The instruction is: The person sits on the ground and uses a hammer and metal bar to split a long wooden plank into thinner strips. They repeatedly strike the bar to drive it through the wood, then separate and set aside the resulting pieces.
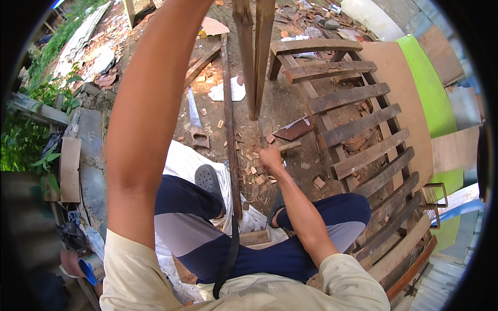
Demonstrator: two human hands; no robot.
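Note:
My left arm reaches up past the top edge, so its hand is out of sight. Two narrow wooden bars [248, 62] come down from the top edge and meet at their lower end, just above my right hand. My right hand [271, 159] is closed low over the ground, between my feet and the bars. A thin dark piece shows just above its fingers; I cannot make out what it is. Beside the hand lie a short wooden stick [290, 146] and a brown board offcut [294, 128]. Small wood blocks [260, 180] are scattered around.
A handsaw [196, 122] lies left of a long dark wooden strip [228, 114]. On the right stands a large slatted wooden frame [353, 98], with brown and green panels [423, 88] behind it. White sheeting [181, 158] spreads under my left foot.

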